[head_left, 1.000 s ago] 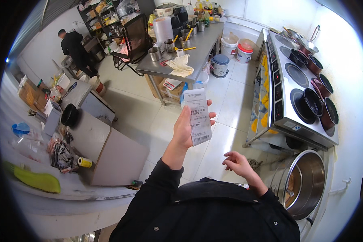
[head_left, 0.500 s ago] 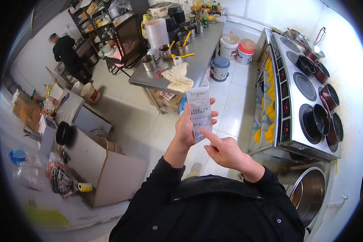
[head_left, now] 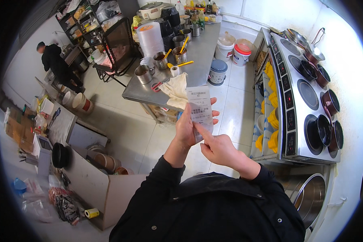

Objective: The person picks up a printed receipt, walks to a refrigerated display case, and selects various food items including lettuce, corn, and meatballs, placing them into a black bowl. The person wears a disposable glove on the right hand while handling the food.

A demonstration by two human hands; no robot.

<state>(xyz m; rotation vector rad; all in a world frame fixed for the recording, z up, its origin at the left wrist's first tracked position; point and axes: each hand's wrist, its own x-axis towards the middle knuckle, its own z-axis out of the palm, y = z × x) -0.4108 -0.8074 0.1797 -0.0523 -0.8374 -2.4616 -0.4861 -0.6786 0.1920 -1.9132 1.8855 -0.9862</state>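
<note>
A long printed paper slip, like a receipt (head_left: 199,107), is held upright in front of my body. My left hand (head_left: 184,128) grips it from behind, thumb along its left edge and fingertips showing past its right edge. With its index finger stretched out, my right hand (head_left: 224,151) points at the lower part of the slip. The fingertip meets or nearly meets the paper. The other fingers of that hand are curled and hold nothing. Beyond the slip, a cream cloth (head_left: 175,92) hangs over the corner of a steel table.
The steel table (head_left: 139,93) carries metal pots (head_left: 143,74), a plastic roll (head_left: 150,39) and scissors (head_left: 156,86). At right stands a cooktop range (head_left: 300,105) with pans. Lidded buckets (head_left: 218,72) stand on the floor between. A large steel pot (head_left: 310,197) is low right; a person (head_left: 54,64) stands far left.
The view has shifted slightly, so the table and range sit a little differently. My right index finger has moved a little up and left on the slip. My left hand keeps its hold.
</note>
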